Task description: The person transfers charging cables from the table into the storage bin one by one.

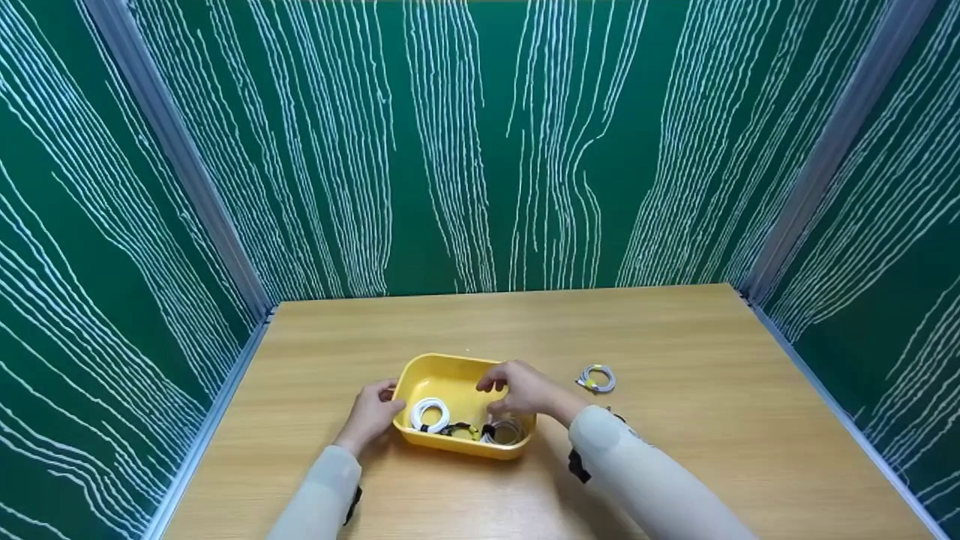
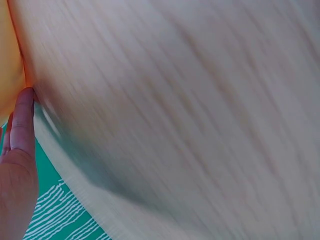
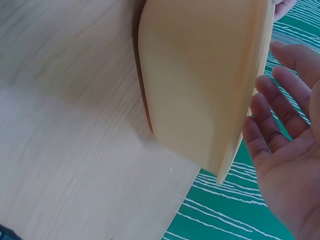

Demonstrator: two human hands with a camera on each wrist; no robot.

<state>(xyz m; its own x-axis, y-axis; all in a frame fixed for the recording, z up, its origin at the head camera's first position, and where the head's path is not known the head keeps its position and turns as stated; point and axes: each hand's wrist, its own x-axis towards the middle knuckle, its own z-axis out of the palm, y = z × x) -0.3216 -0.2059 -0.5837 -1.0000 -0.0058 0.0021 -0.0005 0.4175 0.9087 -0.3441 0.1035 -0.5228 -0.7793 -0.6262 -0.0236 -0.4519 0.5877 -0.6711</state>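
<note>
No readable text, label, brand, number or sign shows on anything in these views.

— What colour is the tray [image 1: 431,369]?
— Yellow all over, glossy. Inside lie a white cable coil [image 1: 430,412], a black-and-yellow bundle [image 1: 459,430] and a pale grey coil [image 1: 504,430].
— And the coil [image 1: 597,378] out on the table [image 1: 675,337]?
— White-grey with a touch of yellow. The table is light wood with a fine grain.
— The walls [image 1: 465,150]?
— Dark green, streaked with wavy white lines; grey metal strips [image 1: 180,161] run up the corners.
— The sleeves [image 1: 645,480]?
— Pale cream.
</note>
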